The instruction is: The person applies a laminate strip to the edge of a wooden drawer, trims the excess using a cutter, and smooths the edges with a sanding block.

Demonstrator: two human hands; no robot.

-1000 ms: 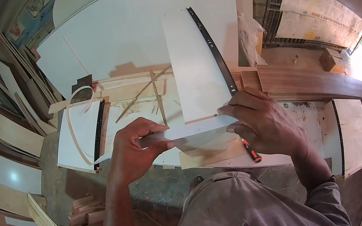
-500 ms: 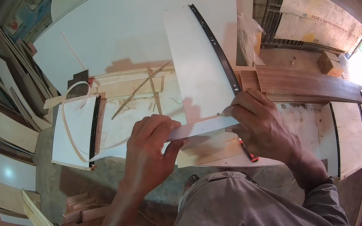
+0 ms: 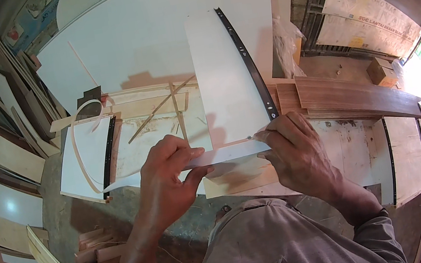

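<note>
A long white panel (image 3: 227, 80) lies ahead of me, with a black drawer slide rail (image 3: 243, 53) along its right edge. Across the panel's near end runs a white edging strip (image 3: 234, 153). My left hand (image 3: 167, 173) pinches the strip between thumb and fingers, left of the panel's corner. At the right corner, my right hand (image 3: 302, 155) grips the strip's other end, thumb below and fingers above. Leftward, the strip trails past my left hand into a loose loop (image 3: 76, 149) over a smaller white panel (image 3: 83, 159).
Thin wooden sticks (image 3: 178, 106) lie on the worktop beyond my left hand. Brown boards (image 3: 350, 93) are stacked at right. Black-railed wooden panels (image 3: 415, 157) stand farther right. Offcuts (image 3: 98, 244) sit on the floor at lower left, and boards lean along the left side.
Both hands and the strip sit slightly farther left in the picture, as the whole view has shifted a little. The red-and-black tool handle near my right hand is now hidden. Both grips remain closed.
</note>
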